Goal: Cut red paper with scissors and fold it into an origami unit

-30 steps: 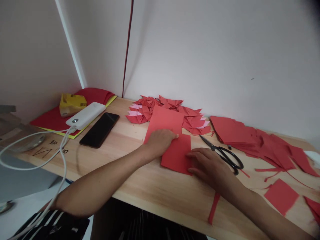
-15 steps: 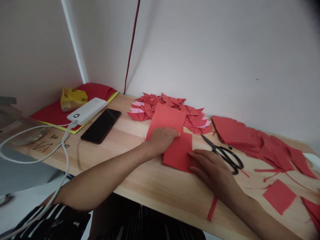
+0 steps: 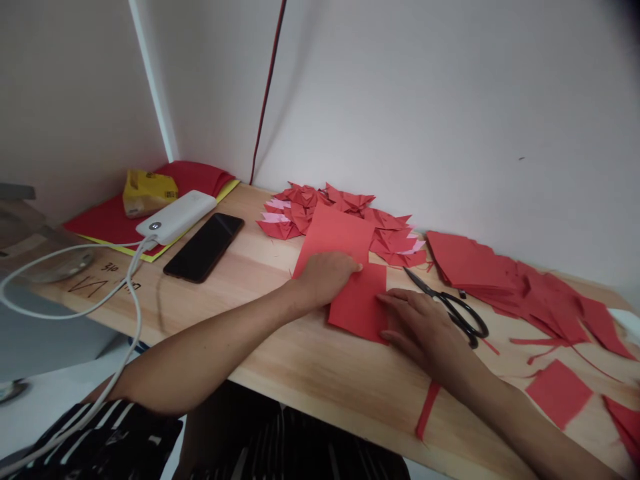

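Paper (image 3: 359,307), red, lay on the counter (image 3: 280,353) in front of you. Your left hand (image 3: 327,277) pressed down on it, apparently to stop it sliding; whether those fingers gripped could not be told. Your right hand (image 3: 425,323), thumb and fingers parted, met its right edge, seemingly as a guide. Scissors (image 3: 442,296) lay just beyond, perhaps for easy reach; folded red shapes (image 3: 393,243) sat behind, likely out of your way.

1. A dark phone (image 3: 204,247) lies flat on the wooden table (image 3: 280,363), just beside a white power bank (image 3: 180,215).
2. White cables (image 3: 136,303) run from the power bank's near end past the table's edge.
3. A crumpled yellow packet (image 3: 150,193) sits behind it.
4. A dark red cord (image 3: 269,87) hangs along the pale wall (image 3: 425,100).
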Tool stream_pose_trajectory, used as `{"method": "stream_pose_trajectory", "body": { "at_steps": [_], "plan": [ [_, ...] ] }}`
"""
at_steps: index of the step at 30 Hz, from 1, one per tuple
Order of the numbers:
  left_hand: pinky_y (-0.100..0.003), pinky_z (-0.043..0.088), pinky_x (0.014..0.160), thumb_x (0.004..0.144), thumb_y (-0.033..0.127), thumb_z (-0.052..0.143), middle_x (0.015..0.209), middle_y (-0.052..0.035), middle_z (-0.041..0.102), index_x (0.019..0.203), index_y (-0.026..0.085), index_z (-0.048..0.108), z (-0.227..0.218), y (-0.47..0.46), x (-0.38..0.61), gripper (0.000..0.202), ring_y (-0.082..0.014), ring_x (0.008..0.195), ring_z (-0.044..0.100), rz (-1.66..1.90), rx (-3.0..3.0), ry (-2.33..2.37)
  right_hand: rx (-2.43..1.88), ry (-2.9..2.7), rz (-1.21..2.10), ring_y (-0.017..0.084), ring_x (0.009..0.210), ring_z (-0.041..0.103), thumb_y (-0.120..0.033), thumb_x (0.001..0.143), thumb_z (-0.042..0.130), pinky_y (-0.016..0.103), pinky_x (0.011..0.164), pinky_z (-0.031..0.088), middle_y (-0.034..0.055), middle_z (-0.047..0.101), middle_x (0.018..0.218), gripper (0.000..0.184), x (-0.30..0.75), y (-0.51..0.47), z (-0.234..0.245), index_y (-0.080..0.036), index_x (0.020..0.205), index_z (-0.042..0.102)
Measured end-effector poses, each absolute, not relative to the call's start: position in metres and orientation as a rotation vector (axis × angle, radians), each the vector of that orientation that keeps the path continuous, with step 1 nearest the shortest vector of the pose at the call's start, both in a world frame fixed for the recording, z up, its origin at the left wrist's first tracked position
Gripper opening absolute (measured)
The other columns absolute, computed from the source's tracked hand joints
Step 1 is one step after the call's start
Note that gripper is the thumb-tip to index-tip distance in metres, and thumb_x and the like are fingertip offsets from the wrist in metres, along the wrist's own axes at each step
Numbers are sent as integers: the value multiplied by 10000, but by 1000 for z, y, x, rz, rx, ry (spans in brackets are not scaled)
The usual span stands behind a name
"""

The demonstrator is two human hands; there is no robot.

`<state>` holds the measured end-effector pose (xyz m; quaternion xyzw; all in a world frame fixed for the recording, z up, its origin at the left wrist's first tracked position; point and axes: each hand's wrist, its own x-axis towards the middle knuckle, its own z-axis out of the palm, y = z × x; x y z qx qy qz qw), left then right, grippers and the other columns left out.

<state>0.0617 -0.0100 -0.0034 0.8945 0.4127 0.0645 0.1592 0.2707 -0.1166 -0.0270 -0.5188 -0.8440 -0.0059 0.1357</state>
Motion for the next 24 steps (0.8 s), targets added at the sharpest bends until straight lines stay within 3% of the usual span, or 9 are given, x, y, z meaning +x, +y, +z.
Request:
{"method": "stream_pose_trajectory", "body": {
  "at_steps": [10, 18, 24],
  "plan": [
    [-321, 404, 699, 981, 296, 311, 996, -88, 669, 1058, 180, 675, -9, -8, 61, 390, -246, 925, 598, 258, 2583, 1144, -1610, -2602, -13, 311, 1251, 471, -546, 853, 538, 510, 999, 408, 142, 511, 1404, 672, 281, -98, -20, -156, 1392, 450],
    [-333, 411, 719, 975, 285, 318, 986, -105, 659, 1047, 163, 669, -9, -8, 61, 379, -250, 924, 595, 276, 2562, 1128, -1667, -2712, -29, 348, 1323, 401, -615, 789, 569, 541, 982, 401, 128, 415, 1485, 828, 280, -85, -9, -204, 1471, 342],
    [-327, 413, 714, 973, 298, 332, 996, -95, 669, 1029, 168, 672, -11, -7, 63, 368, -245, 920, 602, 275, 2576, 1152, -1686, -2765, -90, 356, 1332, 395, -656, 791, 533, 539, 960, 395, 138, 408, 1486, 847, 280, -83, -9, -184, 1469, 345]
  ]
}}
